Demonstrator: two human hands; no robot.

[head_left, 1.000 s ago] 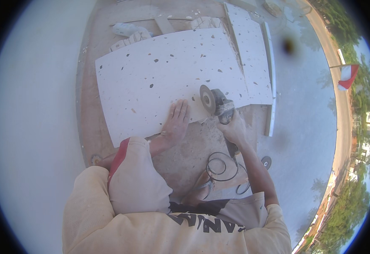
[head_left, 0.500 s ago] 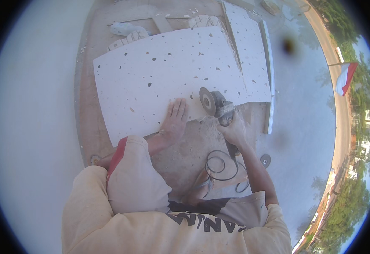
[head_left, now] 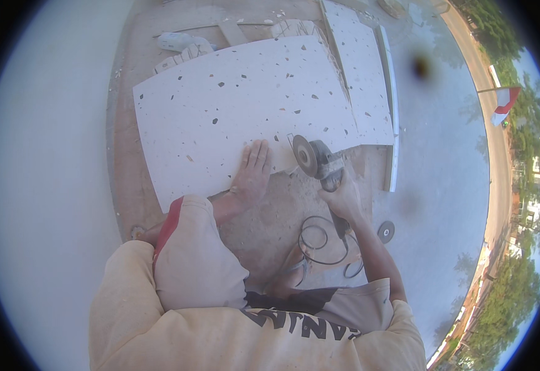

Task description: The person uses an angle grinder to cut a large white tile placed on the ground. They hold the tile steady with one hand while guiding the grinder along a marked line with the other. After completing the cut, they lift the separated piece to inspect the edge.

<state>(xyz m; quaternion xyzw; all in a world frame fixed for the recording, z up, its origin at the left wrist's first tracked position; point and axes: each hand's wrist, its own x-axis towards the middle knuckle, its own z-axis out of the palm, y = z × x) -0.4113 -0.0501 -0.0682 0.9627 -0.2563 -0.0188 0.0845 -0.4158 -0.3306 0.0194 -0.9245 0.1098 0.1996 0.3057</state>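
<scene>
Fingers stretched out, my left hand (head_left: 253, 171) lies flat on the near edge of a white speckled terrazzo tile (head_left: 189, 111). My right hand (head_left: 345, 199) is wrapped round the body of an angle grinder (head_left: 325, 166). The grinder's round disc (head_left: 305, 156) stands tilted at the tile's near right edge; whether it touches the tile I cannot tell. A small marked outline shows on the tile beside the disc. From the grinder's rear a black cable (head_left: 314, 234) hangs in loops near my foot.
A narrower speckled tile (head_left: 369, 93) lies to the right, by a long pale straight bar (head_left: 393, 154). A loose grinding disc (head_left: 386, 232) rests on the floor at right. Behind the tile are a plastic bottle (head_left: 174, 41) and broken tile pieces (head_left: 296, 28). A red-and-white flag (head_left: 505, 104) hangs beyond.
The grinder and my right hand have shifted slightly nearer to me, away from the tile. My left hand stays flat on the tile. The view has moved a little.
</scene>
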